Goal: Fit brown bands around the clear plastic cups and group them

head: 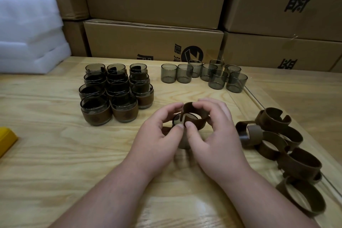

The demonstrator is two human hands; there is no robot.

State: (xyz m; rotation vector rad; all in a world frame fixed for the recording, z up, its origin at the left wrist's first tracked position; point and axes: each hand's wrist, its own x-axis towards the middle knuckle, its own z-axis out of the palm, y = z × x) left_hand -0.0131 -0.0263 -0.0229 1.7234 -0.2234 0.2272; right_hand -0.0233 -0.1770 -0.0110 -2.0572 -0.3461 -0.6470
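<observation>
Mid-bench, toward the near edge: left hand and right hand both pinch one brown band wrapped part-way round a clear cup. Banded cups grouped far-left; bare cups along far edge; loose bands at right edge.
</observation>
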